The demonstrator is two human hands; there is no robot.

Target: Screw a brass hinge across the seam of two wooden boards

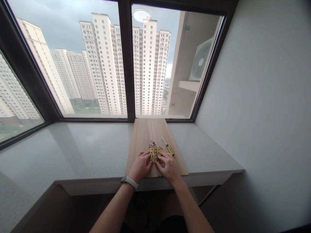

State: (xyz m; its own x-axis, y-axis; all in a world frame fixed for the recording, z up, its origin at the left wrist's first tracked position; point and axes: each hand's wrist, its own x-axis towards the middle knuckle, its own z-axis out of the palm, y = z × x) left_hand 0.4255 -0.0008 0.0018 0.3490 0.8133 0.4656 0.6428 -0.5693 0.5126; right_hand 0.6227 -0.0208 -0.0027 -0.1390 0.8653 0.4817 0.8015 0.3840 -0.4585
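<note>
Honestly, that shiny gold hinge lies spread flat across two wooden boards, left hand and right hand clamped on its edges.

1. A pale grey, speckled, smooth-topped table runs along beneath the windows.
2. Dark brown window frames divide the clear glass into panes.
3. Tall cream apartment towers with rows of small windows stand outside under a cloudy grey sky.
4. A white, boxy air-conditioner unit with a round fan grille sits on a beige outdoor ledge.
5. A plain, whitish-grey wall rises at the right.
</note>
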